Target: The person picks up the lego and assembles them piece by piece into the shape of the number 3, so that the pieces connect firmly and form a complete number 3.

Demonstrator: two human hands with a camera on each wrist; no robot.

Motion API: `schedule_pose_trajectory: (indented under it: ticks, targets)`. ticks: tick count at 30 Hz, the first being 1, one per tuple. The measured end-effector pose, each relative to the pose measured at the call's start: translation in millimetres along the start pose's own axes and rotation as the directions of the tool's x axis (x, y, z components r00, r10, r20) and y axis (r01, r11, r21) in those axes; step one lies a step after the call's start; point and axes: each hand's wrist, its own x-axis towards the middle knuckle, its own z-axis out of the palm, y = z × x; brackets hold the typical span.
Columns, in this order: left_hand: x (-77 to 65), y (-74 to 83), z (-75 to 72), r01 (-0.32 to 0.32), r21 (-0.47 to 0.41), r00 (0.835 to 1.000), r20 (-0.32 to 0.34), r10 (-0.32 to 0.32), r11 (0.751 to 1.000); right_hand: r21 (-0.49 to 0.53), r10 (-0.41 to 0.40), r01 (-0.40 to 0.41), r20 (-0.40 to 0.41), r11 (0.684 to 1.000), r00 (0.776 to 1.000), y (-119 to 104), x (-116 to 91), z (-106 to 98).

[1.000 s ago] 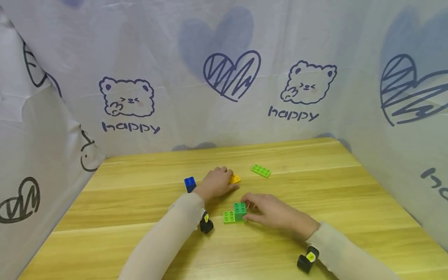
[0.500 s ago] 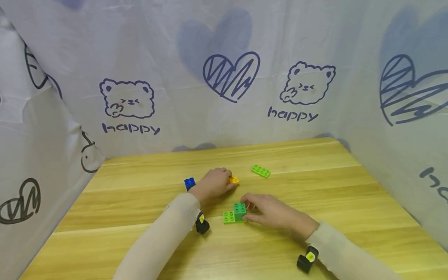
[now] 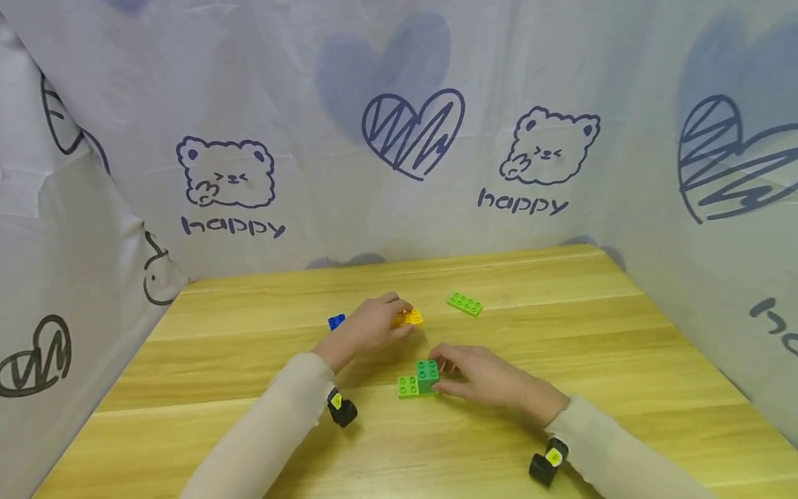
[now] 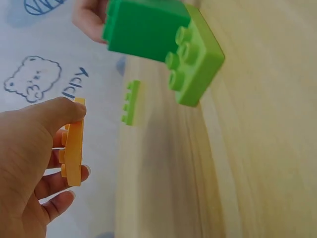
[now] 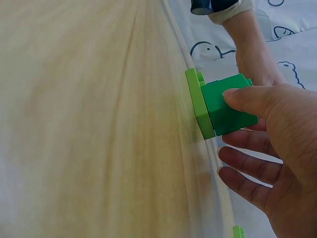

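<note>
In the head view my left hand (image 3: 373, 323) pinches a flat yellow building brick (image 3: 414, 317) between thumb and fingers. The left wrist view shows this brick (image 4: 74, 151) on its edge from my camera's angle, its studs toward the palm. My right hand (image 3: 483, 374) grips a tall green brick (image 3: 427, 375) from the right side, with the thumb on one face in the right wrist view. That green brick stands on one end of a flat lime brick (image 3: 407, 387), whose other studs show. A blue brick (image 3: 337, 321) is partly hidden behind my left forearm.
Farther back on the wooden table (image 3: 548, 298) lies another flat lime brick (image 3: 465, 303). White cloth walls (image 3: 324, 201) with drawn bears and hearts enclose the table at the back and both sides.
The left hand has shifted a little to the left with the yellow brick, and its forearm now covers more of the blue brick. My right hand and the green brick have stayed put.
</note>
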Motion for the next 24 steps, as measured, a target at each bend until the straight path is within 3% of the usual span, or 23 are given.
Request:
schedule_pose_trajectory:
  ticks: [7,17,24]
  targets:
    - [-17.2,6.8,-10.0,-0.066,-0.039,0.996,-0.062,0.063,0.997,0.003,0.007,-0.007,-0.004,1.0,1.0,0.6,0.7,0.0]
    - [-44.2,25.4,-13.8,-0.144,-0.13,0.989,-0.051,0.138,0.981,0.036,0.025,-0.026,0.014,0.999,1.0,0.1,0.5,-0.1]
    - [-48.5,33.5,-6.8,-0.203,-0.134,0.979,-0.036,0.2,0.97,0.049,0.016,-0.016,0.014,0.999,1.0,0.1,0.6,-1.5]
